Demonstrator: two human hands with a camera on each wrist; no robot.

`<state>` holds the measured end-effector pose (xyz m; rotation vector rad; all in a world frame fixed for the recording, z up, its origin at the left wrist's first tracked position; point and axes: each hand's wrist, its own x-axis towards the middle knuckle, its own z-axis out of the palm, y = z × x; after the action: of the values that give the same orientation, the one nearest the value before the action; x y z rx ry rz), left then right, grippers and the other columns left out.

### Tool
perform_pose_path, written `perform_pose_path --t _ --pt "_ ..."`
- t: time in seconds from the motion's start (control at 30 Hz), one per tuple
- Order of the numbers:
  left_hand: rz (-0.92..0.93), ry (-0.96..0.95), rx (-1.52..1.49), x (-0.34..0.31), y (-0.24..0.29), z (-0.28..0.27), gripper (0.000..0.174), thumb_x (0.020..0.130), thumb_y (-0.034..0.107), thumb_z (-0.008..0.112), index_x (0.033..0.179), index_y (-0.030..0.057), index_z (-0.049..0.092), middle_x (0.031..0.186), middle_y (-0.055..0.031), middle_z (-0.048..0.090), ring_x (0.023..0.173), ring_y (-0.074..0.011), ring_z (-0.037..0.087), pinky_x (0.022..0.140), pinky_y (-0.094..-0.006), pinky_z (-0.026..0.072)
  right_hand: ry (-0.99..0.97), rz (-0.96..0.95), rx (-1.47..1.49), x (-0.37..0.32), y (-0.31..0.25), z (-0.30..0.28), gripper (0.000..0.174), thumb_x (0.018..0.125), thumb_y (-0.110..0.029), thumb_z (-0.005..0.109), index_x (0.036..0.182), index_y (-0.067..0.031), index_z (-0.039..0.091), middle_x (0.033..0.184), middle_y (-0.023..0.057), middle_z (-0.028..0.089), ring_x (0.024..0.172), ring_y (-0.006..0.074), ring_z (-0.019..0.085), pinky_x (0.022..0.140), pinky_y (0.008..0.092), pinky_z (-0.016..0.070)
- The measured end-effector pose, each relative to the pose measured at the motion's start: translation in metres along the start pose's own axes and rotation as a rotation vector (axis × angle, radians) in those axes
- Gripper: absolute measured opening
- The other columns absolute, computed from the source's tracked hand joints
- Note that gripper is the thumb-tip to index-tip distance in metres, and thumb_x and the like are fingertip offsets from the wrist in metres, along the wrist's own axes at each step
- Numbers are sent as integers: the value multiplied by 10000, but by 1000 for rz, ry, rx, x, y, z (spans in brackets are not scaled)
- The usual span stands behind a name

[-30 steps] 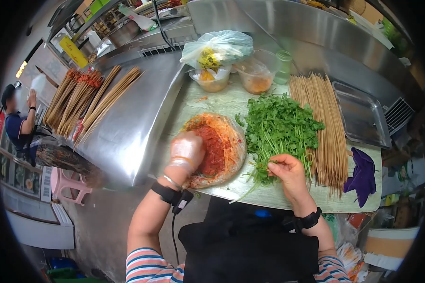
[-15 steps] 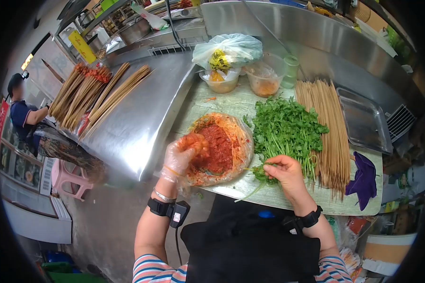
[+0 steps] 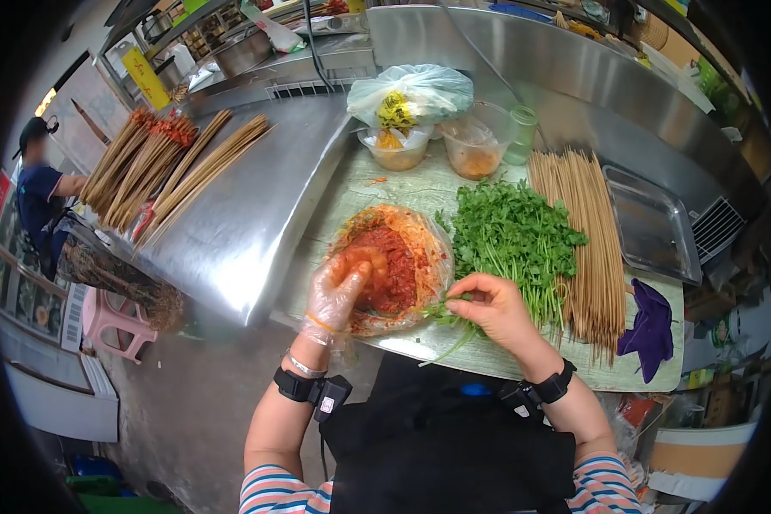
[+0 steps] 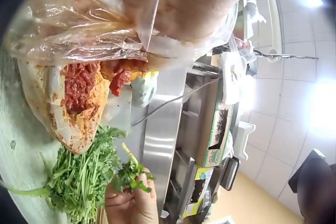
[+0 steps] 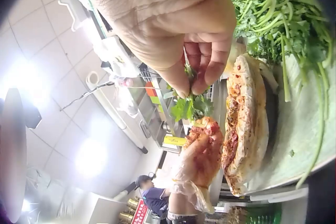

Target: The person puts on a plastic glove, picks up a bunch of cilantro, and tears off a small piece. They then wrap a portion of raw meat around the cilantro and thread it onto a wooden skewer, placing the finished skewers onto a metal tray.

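Green leafy herb sprig [image 5: 191, 106]: pinched between the thumb and fingertips of the bare right hand [image 3: 493, 308] and held just above the near rim of a round bowl lined with clear plastic film [image 3: 435, 253].

Red minced paste [image 3: 394, 270]: heaped in that bowl. A lump of it is gripped in the curled fingers of the left hand [image 3: 338, 287], which is covered by a clear plastic glove and held over the bowl's left side.

Loose heap of green herbs [image 3: 510, 231]: laid just right of the bowl on a pale green board [image 3: 420, 184].

Bare wooden skewers [image 3: 587, 240]: stacked beside the heap.

Purple cloth [image 3: 651, 325] and shallow steel tray [image 3: 651, 223]: placed further right.

Two clear plastic tubs [image 3: 475, 150]: set at the board's far end.
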<state>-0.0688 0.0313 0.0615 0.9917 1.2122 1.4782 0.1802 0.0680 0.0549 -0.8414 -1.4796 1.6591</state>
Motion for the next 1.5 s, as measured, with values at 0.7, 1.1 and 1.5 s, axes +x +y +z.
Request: perform_pose_path --t 0.7,1.1,1.5 --pt "-13 -135 164 -21 -7 20 229 877 6 604 1099 -50 617 962 -56 660 841 -106 618 743 -243 521 -45 -490 -548 36 -19 31 154 731 -67 682 877 -39 639 913 100 634 822 281 624 717 347 504" --pt "208 108 314 0 -47 12 165 806 -54 641 966 -42 678 900 -45 659 821 -110 602 729 -241 495 747 138 -1493 17 -31 -222 236 730 -172 724 874 13 695 844 203 673 780 339 658 706 414 524" --pt "179 21 221 9 -63 5 161 815 -41 642 971 -47 682 918 -60 665 807 -104 596 705 -227 488 669 642 -1089 12 -47 -272 198 728 -170 698 664 17 699 590 105 661 500 196 627 551 310 521"
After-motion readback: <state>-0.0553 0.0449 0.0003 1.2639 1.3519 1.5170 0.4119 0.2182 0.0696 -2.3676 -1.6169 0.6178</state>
